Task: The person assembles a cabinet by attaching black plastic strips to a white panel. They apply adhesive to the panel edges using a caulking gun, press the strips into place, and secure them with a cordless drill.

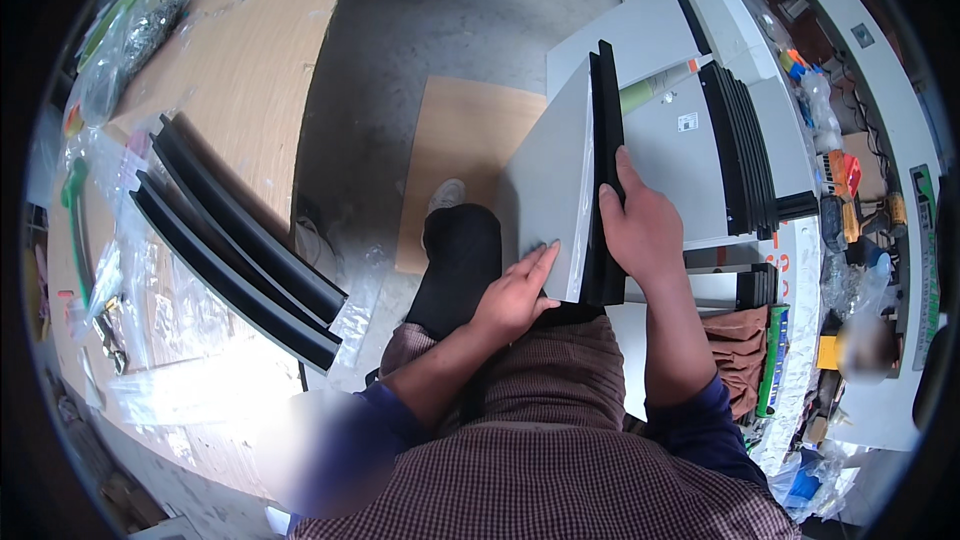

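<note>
- Grey panel (550, 160) stands on edge, tilted, over your knees, between the right edge of the surface (265, 70) and the stacked panels (670, 155); whether its lower end rests on your lap, you cannot tell.
- Your right hand (645, 225) has its fingers wrapped on the black edge strip (607, 130), thumb on the near side.
- Your left hand (520, 290) lies with fingers straight against the panel's face, near its lower corner, not wrapped round it.
- With that flat left hand, the panel could slip or twist if your right grip loosens.
- Swing it right, and its far corner might scrape the stack.
- The loose curved strips (205, 255) overhang the surface's right edge, so your left elbow could knock them down.
</note>
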A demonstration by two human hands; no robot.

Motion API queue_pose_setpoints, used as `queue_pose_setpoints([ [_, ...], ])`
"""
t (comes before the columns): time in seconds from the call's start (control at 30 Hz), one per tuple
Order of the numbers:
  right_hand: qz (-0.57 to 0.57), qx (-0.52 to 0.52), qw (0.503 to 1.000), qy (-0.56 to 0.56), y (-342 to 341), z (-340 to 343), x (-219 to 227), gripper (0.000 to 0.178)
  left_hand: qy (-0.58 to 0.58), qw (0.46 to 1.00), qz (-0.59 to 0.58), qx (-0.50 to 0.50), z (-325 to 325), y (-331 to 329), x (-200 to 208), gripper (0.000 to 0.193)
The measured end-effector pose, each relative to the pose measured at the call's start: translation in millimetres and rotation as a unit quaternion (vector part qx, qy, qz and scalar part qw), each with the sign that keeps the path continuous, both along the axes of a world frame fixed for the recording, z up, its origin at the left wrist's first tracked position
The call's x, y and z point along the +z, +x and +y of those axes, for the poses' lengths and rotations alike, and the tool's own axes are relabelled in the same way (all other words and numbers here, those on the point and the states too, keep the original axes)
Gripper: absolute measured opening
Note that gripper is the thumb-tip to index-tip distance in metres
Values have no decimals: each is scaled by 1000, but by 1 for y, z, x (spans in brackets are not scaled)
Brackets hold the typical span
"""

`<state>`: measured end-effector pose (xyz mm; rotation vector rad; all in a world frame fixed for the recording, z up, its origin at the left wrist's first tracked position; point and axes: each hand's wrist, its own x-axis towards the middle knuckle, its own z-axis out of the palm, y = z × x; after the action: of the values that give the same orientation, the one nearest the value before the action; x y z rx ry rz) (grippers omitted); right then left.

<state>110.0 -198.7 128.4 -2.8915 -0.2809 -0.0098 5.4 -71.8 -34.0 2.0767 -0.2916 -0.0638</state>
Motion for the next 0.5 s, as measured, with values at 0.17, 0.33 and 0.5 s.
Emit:
queue_pose_setpoints([
  [0.17,1,1,1000,-17,1,5,2,56,0,1000,12,-2,1,0,1,84],
  [0.33,1,6,1000,-24,2,5,2,56,-3,1000,0,1,1,0,0,85],
  [0.5,-14,6,999,-52,1,6,-4,56,-3,1000,0,3,1,0,-1,86],
])
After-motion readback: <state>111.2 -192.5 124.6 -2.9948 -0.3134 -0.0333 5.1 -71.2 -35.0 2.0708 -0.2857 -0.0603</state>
